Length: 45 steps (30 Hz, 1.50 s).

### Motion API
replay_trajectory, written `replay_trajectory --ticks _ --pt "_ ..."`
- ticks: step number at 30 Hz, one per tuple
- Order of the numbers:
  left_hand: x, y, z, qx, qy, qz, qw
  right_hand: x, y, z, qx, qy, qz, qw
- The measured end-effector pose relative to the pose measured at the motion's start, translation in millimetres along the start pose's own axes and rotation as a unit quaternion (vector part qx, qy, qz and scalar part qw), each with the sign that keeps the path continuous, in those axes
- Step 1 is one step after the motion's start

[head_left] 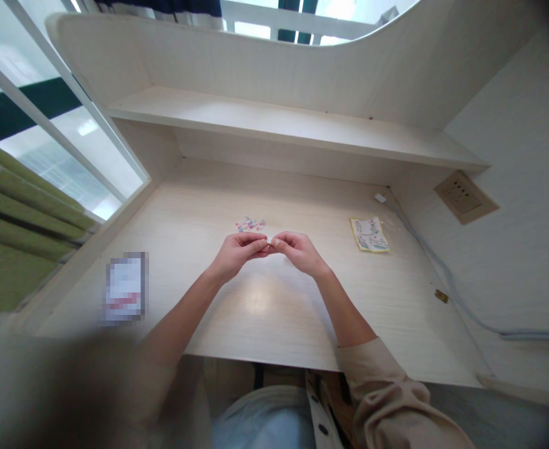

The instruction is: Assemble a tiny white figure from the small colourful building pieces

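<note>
A: Where's the piece being worked?

B: Right where the left hand (234,255) and the right hand (300,252) meet, above the pale wood-grain counter (256,330). It's a tiny pale piece (269,242), mostly covered, so I can't tell its exact shape.

A: And the fingers?

B: Thumb against fingertips on both sides, pinched almost closed, apparently with the piece gripped between them. How hard they press, I can't tell.

A: How would you handle something that small?

B: Lightly. I'd let the left fingers steady it and make only small adjustments with the right. Squeezing hard could make it spring away.

A: Those thumbs hide a lot.

B: Yes, so pinching nearer the ends would leave more of it in view.

A: What about the loose heap of small pink, blue and white pieces (250,225)?

B: It lies just beyond the left hand. A low wrist or a careless knuckle could scatter it, so I'd work a little closer to the body.

A: And the white printed sheet with a yellow border (370,236)?

B: Well off to the right, out of the way.
</note>
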<state>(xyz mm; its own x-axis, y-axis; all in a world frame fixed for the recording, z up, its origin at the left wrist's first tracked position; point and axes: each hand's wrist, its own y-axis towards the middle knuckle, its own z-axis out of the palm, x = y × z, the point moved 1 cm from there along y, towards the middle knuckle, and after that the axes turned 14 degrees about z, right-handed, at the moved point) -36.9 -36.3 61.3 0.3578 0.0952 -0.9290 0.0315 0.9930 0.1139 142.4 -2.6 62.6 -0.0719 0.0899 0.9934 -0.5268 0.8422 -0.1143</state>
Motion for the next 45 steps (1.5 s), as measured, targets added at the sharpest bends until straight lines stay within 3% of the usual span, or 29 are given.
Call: replay_trajectory --ticks 32,45 --pt "6 -3 5 -0.023 0.023 0.002 0.999 -4 -2 -2 -0.024 -0.036 0.010 0.999" --pt "7 1 15 0.047 0.094 0.039 0.994 -6 -6 -12 -0.069 -0.080 -0.003 0.994"
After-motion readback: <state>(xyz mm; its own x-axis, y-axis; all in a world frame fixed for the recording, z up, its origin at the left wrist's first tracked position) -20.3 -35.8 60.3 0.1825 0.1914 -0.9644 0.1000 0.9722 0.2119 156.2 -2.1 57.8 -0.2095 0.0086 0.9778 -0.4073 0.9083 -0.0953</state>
